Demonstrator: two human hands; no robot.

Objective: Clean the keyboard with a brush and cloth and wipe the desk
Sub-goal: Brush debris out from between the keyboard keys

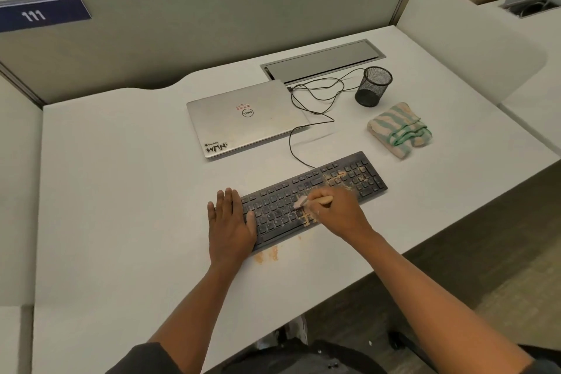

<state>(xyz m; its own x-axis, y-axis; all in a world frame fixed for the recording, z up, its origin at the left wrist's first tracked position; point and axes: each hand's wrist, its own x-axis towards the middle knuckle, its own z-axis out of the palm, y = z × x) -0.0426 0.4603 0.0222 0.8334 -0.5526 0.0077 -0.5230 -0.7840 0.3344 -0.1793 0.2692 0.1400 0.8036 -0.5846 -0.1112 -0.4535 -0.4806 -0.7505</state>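
Note:
A black keyboard [334, 184] lies at an angle on the white desk [127, 191], dusted with tan crumbs around its right-hand keys and near its middle. My right hand [337, 212] grips a small wooden-handled brush [315, 200], whose bristles touch the middle keys. My left hand [229, 222] lies flat with straight fingers on the keyboard's left end. More tan crumbs [267, 255] sit on the desk just in front of the keyboard. A folded green-and-beige striped cloth [399, 129] rests on the desk behind and to the right of the keyboard.
A shut silver laptop [246, 117] lies behind the keyboard. The keyboard's black cable [309, 100] loops back past it. A black mesh pen cup [373, 86] stands by a grey cable hatch [321, 59]. The desk's front edge runs diagonally close to the keyboard's right end.

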